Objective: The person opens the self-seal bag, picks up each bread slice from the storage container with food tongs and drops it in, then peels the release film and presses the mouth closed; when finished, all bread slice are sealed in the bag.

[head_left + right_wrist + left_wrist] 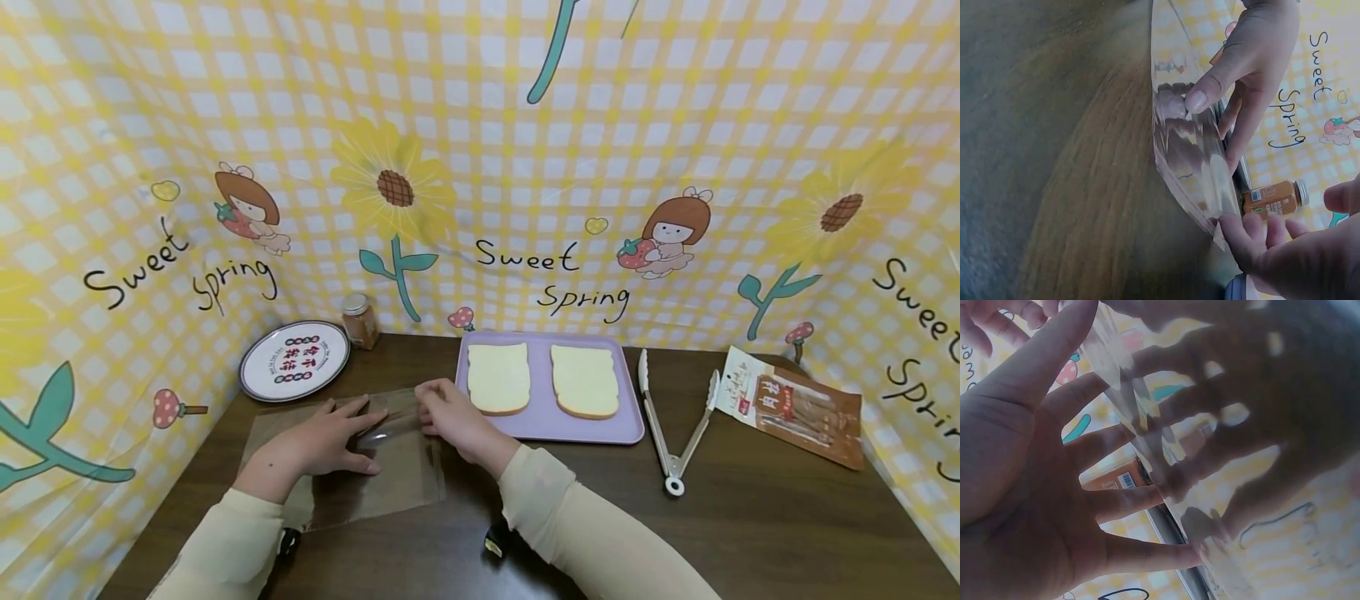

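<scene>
A clear plastic bag (390, 475) lies on the dark table, glossy and slightly rumpled. Fingers spread, my left hand (315, 446) rests on top of it; the left wrist view shows the palm and the hand's dark reflection in the film. At the bag's far right corner, my right hand (457, 417) pinches the edge between its fingertips. In the right wrist view, the right hand (1304, 256) is at the lower right, and the bag's edge (1175, 181) bows up off the table between the hands.
Behind the bag are a white plate (273, 358) with printed writing and a small spice jar (360, 321). A lilac tray (540, 429) holds two bread slices (498, 379). Farther right lie open tongs (673, 467) and a brown food packet (802, 412). A checked cloth hangs around the table.
</scene>
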`<state>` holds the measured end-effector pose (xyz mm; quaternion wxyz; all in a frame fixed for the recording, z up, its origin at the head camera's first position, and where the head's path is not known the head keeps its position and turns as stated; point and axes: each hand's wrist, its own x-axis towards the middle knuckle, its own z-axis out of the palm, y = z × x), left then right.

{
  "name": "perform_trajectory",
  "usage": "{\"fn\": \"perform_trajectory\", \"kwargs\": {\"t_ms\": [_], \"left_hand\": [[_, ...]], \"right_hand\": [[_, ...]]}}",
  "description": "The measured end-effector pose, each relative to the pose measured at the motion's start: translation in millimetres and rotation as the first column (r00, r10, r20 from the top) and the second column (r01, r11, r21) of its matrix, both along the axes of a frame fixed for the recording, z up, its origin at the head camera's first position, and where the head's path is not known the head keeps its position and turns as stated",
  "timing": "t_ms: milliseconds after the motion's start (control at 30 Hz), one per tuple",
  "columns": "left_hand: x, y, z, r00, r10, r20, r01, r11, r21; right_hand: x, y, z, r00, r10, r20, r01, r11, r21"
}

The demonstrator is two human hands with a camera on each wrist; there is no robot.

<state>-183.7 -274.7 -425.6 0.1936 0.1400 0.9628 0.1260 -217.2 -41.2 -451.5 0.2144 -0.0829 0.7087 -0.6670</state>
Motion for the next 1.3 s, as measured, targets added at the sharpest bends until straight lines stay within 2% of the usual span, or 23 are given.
{"fn": "perform_trajectory", "kwargs": {"t_ms": [267, 433, 733, 1000, 1300], "left_hand": [[-0.7, -0.3, -0.9, 1.000, 0.008, 0.003, -0.008, 1.000, 0.004], [-0.3, 0.7, -0.6, 1.000, 0.013, 0.000, -0.013, 1.000, 0.009], [-0.4, -0.1, -1.5, 1.000, 0.017, -0.012, -0.017, 1.000, -0.003], [0.1, 0.5, 0.1, 1.000, 0.014, 0.002, -0.014, 1.000, 0.002], [-0.4, 0.3, -0.8, 1.000, -0.002, -0.007, 0.002, 1.000, -0.009]], "right_hand": [[-5.8, -6.1, -3.3, 0.999, -0.032, -0.044, 0.033, 0.999, 0.030], [-9.6, -11.1, -7.2, 0.996, -0.065, -0.056, 0.065, 0.998, 0.009], [-12.8, -17.3, -10.0, 0.996, -0.084, -0.013, 0.084, 0.995, -0.045], [-6.5, -23.3, -13.6, 0.993, -0.066, 0.102, 0.079, 0.989, -0.122], [7.8, -29.3, -8.7, 0.971, -0.174, 0.164, 0.207, 0.954, -0.215]]}}
